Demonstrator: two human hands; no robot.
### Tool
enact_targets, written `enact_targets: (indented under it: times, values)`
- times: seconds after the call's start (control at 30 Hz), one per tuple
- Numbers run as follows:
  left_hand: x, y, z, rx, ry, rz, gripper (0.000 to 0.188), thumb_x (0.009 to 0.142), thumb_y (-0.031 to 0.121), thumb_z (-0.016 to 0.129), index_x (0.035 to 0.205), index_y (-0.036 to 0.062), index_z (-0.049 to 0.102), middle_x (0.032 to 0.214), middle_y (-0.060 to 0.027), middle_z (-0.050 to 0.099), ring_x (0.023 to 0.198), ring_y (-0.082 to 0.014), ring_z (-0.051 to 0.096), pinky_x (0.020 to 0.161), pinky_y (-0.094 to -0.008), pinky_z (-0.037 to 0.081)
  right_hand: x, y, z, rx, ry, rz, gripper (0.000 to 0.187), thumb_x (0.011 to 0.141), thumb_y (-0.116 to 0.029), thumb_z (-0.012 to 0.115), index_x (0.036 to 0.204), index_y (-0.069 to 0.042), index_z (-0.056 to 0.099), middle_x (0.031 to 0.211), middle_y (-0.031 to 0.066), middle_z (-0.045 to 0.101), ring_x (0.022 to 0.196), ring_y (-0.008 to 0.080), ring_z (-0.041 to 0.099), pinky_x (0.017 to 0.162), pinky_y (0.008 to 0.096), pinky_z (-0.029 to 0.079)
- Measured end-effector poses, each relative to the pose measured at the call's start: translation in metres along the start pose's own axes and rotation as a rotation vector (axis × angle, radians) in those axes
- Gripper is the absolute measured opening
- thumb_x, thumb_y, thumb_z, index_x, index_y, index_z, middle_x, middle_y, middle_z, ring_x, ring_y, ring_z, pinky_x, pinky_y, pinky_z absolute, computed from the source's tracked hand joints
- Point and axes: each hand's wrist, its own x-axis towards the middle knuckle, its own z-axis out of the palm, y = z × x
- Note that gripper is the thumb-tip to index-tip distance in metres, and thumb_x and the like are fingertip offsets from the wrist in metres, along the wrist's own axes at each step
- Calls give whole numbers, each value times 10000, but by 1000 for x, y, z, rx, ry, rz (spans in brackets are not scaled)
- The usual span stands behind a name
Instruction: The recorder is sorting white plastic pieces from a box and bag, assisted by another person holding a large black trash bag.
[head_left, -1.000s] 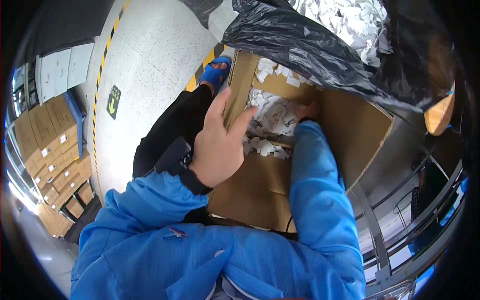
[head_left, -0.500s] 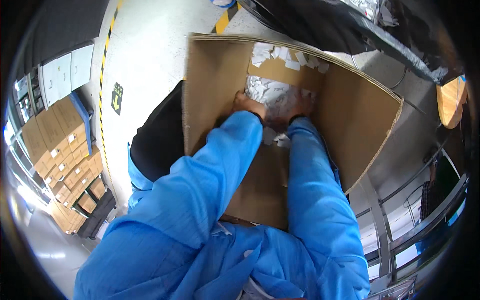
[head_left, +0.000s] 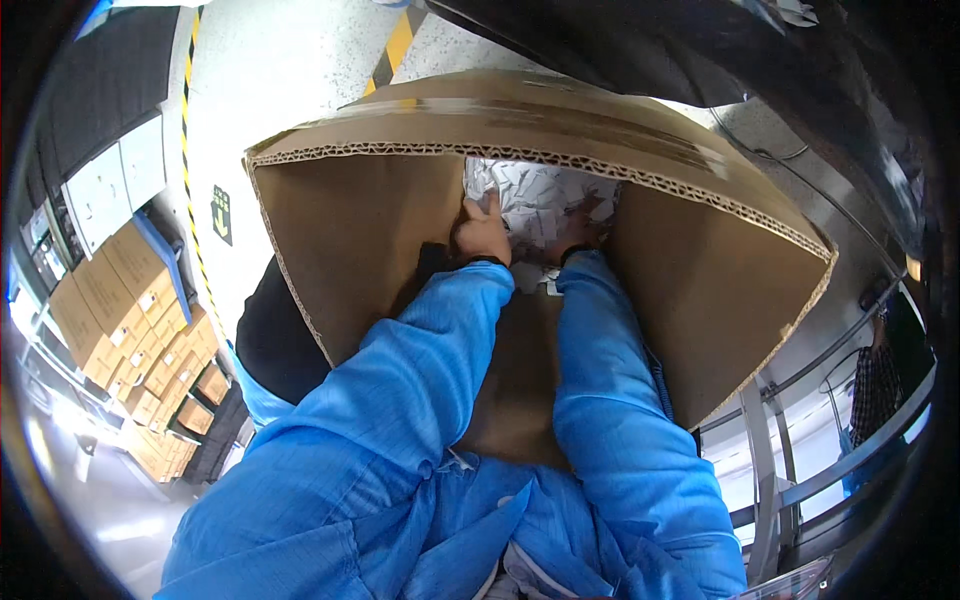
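Note:
A large brown cardboard box (head_left: 390, 210) opens toward me, with both my forearms in blue sleeves reaching inside. Many small white paper scraps (head_left: 545, 200) lie piled deep in it. By the inner left wall, my left hand (head_left: 483, 234) is at the edge of the pile; two of its fingers point away from me, spread apart, and it looks open. On the pile's right side, my right hand (head_left: 578, 230) rests in shadow against the scraps. Its fingers are dark and partly hidden, so I cannot make out a grip.
Black plastic sheeting (head_left: 640, 50) hangs beyond the box. A metal frame (head_left: 765, 480) stands at the right, near a cable (head_left: 765, 152) on the floor. Stacked cartons (head_left: 140, 330) and white cabinets (head_left: 115, 175) are at the left. Yellow-black tape (head_left: 190, 160) marks the floor.
The box's far side has tipped up and toward me, its front rim now cutting across the view of the scraps. My left hand has shifted slightly left, fingers now pointing away.

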Motion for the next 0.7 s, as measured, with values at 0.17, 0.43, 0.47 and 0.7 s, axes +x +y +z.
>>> enact_targets:
  times: [0.17,0.43,0.47,0.7]
  values:
    - [7,-37,48,289,365,323,540,841,175,504,1366,181,379,1259,-159,421,1208,-286,381,962,-397,338,-31,0,5,-153,24,-135,979,696,-485,686,1440,-63,209,1440,196,291,1334,354,284,1097,429,262]
    - [13,-27,66,-477,-130,61,909,754,-46,543,1472,280,91,1458,-268,163,1187,-477,431,968,-461,409,-56,-1,-9,265,-174,-147,1287,436,-538,837,1443,-63,191,1508,181,136,1384,365,161,1124,454,211]
    - [18,-31,76,-505,-187,54,930,740,-29,568,1473,270,79,1456,-285,146,1169,-500,434,970,-473,402,-73,-8,-32,237,-128,-193,1238,460,-502,836,1437,-70,213,1504,183,151,1384,366,158,1121,449,216]
    - [35,-39,93,-235,-379,485,393,845,204,487,1209,61,534,1167,-297,540,1111,-420,513,921,-451,429,-26,-21,36,837,-151,-661,985,576,-223,812,1405,-92,297,1310,159,454,1214,289,425,1018,368,350]
